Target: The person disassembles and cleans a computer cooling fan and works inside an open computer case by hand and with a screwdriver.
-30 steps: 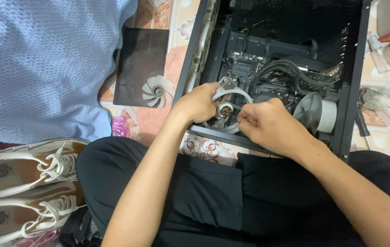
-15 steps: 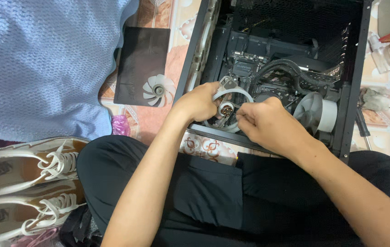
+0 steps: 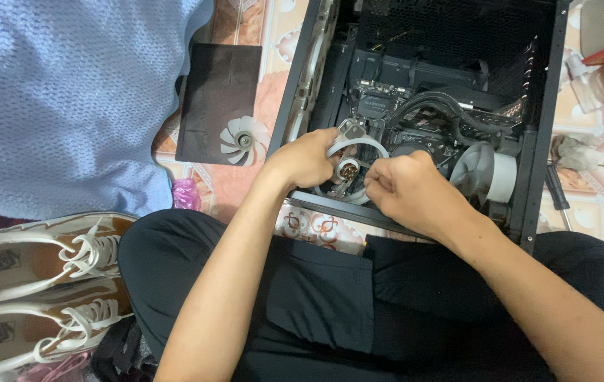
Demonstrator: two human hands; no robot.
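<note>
Hardly anything differs from half a second ago: my left hand is still curled over the left side of the white fan ring, fingers closed on its rim, and my right hand still pinches at the ring's right side, fingertips drawn together; what sits between them is too small to tell. The ring lies low in the open black computer case, near its front edge, with the small coppery hub showing between my hands. If my right hand has crept a little toward the hub, the shift is too slight to be sure of.

Inside the case, black hoses curve over the board, and a white cylindrical fan stands just right of my right hand. The case rests on a tiled floor with a pink and cream pattern. Left of the case lies a dark flat panel with a small white fan rotor at its lower corner. A blue knitted blanket covers the floor further left, and two white-laced sneakers sit beside my left knee. A screwdriver lies on the tiles right of the case. My legs, in black trousers, are folded in front of it.
</note>
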